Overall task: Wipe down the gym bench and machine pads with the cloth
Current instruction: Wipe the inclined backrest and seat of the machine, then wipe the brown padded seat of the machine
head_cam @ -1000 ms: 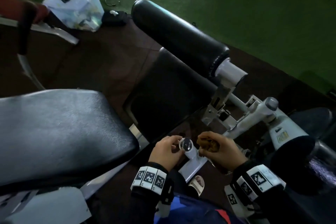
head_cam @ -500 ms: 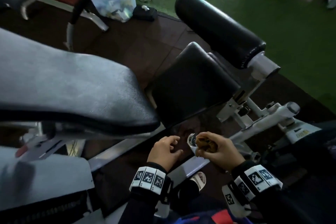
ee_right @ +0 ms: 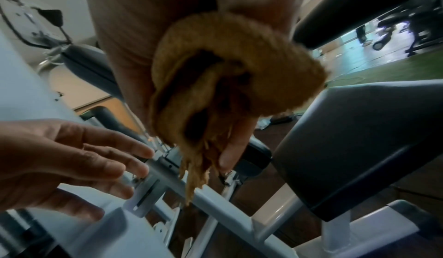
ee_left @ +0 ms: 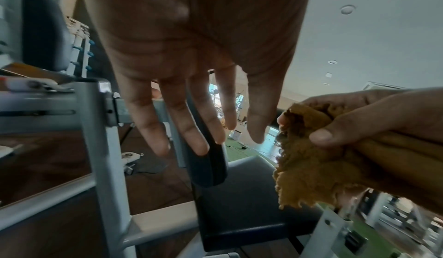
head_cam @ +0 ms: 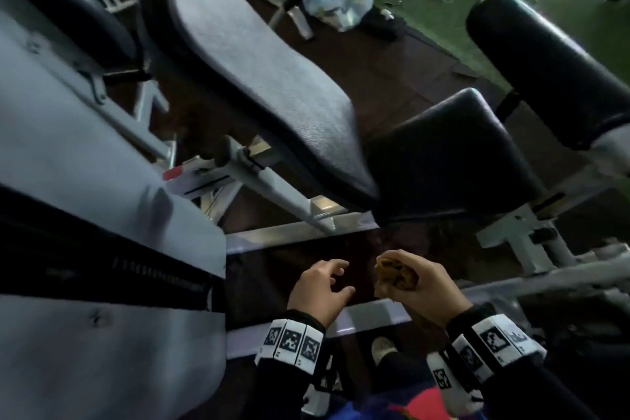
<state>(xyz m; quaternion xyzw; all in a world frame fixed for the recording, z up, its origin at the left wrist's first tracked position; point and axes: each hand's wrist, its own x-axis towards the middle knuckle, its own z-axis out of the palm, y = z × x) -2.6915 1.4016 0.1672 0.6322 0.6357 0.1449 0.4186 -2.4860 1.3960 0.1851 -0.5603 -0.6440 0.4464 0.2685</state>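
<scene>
The right hand (head_cam: 422,286) grips a bunched brown cloth (head_cam: 397,274), with the fingers and thumb curled around it; loose frayed ends hang down from the fist in the right wrist view. The left hand (head_cam: 320,290) is just beside it, on its left, and holds nothing. Its fingers are spread and relaxed, apart from each other, and they touch no surface. The two hands are near each other but do not touch; a narrow gap of dark floor shows between them.

Both hands hang in the open room above a pale metal frame bar (head_cam: 371,317). In front of them is a second frame bar (head_cam: 293,235), and above it the rounded near end of the long gray bench pad (head_cam: 266,78). To the right of that end stands the black seat pad (head_cam: 453,153), with its front edge facing the hands. Farther right is the black roller pad (head_cam: 545,72). The cloth touches none of the pads. At the left a large pale machine panel (head_cam: 85,164) closes the room on that side.
</scene>
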